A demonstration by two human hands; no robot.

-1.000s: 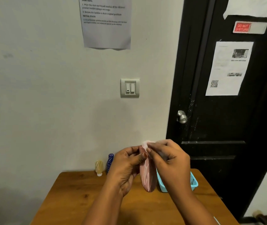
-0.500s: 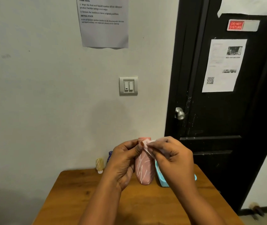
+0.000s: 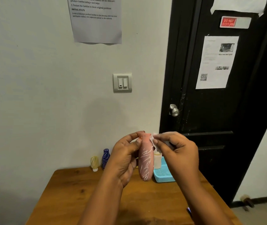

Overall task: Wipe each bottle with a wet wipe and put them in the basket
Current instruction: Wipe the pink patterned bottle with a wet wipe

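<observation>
Pink bottle (image 3: 145, 159) hangs above the desk (image 3: 74, 192), left hand (image 3: 126, 158) gripping its neck, right hand (image 3: 176, 153) pinching a wet wipe (image 3: 155, 137) there; pale bottle (image 3: 157, 159) sits in the basket (image 3: 163, 176) (blue bottle (image 3: 106, 157) and cream bottle (image 3: 94, 163) wait, far edge).

Left hand (image 3: 126, 158) grips pink bottle (image 3: 146, 158) near top, held upright above wooden table (image 3: 74, 192). Right hand (image 3: 178, 153) pinches white wet wipe (image 3: 155, 138) against bottle's neck. Blue basket (image 3: 163, 177) on table behind bottle, pale bottle (image 3: 157, 159) inside. Blue bottle (image 3: 105, 158) and cream bottle (image 3: 94, 163) stand by wall. Black door (image 3: 218, 103) at right.
</observation>
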